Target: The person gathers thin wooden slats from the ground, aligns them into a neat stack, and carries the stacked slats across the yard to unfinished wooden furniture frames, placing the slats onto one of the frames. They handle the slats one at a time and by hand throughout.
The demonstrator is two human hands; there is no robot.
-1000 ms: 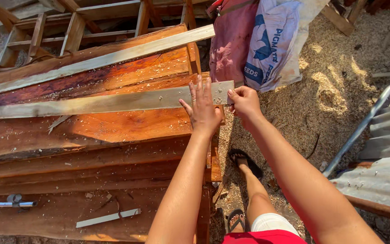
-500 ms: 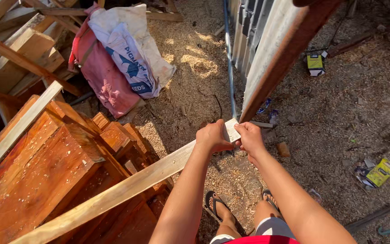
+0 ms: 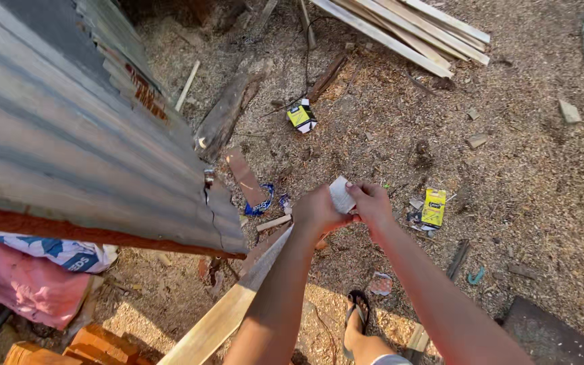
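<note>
Plank: a long pale plank (image 3: 228,314) is held at its far end, the rest running down and back toward the lower left edge of the view, over a stack of orange-brown timber (image 3: 76,348).
Left hand: the left hand (image 3: 317,211) is closed around the plank's end from the left side.
Right hand: the right hand (image 3: 372,203) is closed on the same end from the right, fingertips pressed on the pale cut face; the 2 hands are together, almost touching.
Left of the plank: a corrugated metal sheet (image 3: 69,149) is seen close beside it, with a pink sack (image 3: 25,284) and a white-and-blue bag (image 3: 69,251) below the sheet's edge.
Beyond the plank's end: a yellow-and-black box (image 3: 301,115) is lying on the sawdust ground (image 3: 528,176), with a bundle of pale battens (image 3: 407,30) farther off.
Right of the plank's end: a small yellow packet (image 3: 433,206) is lying near the right hand.
Below the plank's end: 1 foot in a black sandal (image 3: 355,321) is planted on the ground.
Handling, as judged: both grips are best kept firm and level so the long free length is not allowed to twist, and the sheet's torn edge (image 3: 211,192) is best given room.
</note>
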